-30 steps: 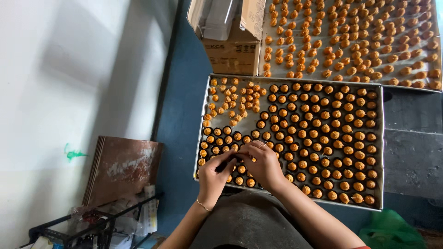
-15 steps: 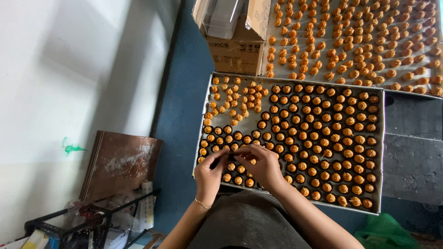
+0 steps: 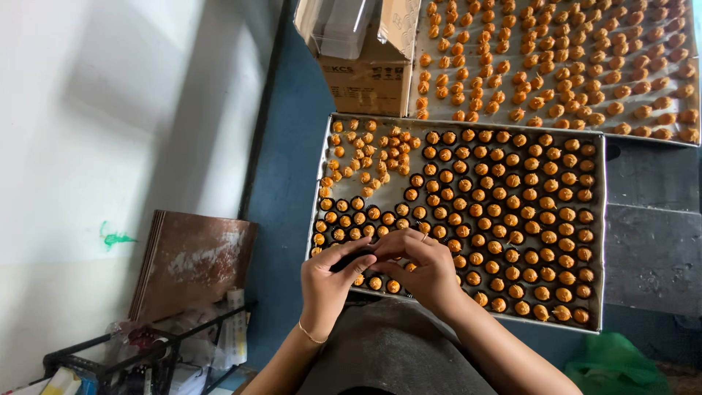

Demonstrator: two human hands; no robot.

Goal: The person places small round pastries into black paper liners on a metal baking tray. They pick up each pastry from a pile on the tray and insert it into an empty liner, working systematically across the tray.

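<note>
A small dark paper cup (image 3: 349, 261) sat pinched between the 2 hands at the near left edge of the metal tray (image 3: 601, 219), just above the person's lap. The left hand (image 3: 330, 281) was closed on it, thumb and fingertips gripping its rim. The right hand (image 3: 424, 267) curled in from the other side, its fingertips meeting the left hand's over the cup — whether it held anything of its own could not be told. A thin ring showed on 1 right finger and a slim bracelet (image 3: 311, 336) circled the left wrist.

Around the hands the tray was packed with rows of round orange sweets in dark cups (image 3: 526, 219), touching or nearly touching one another. In the tray's far left corner lay a loose heap of bare orange sweets (image 3: 373, 153) without cups. Beyond it stood a second tray (image 3: 439, 110) covered with more bare orange pieces, and just left of that an open cardboard box (image 3: 365, 77) holding clear plastic packs (image 3: 340, 25).

To the left, a brown board (image 3: 194, 260) leaned against the white wall (image 3: 110, 110) — below it a black wire rack (image 3: 146, 355). A green plastic bag (image 3: 621, 366) lay at the lower right.
</note>
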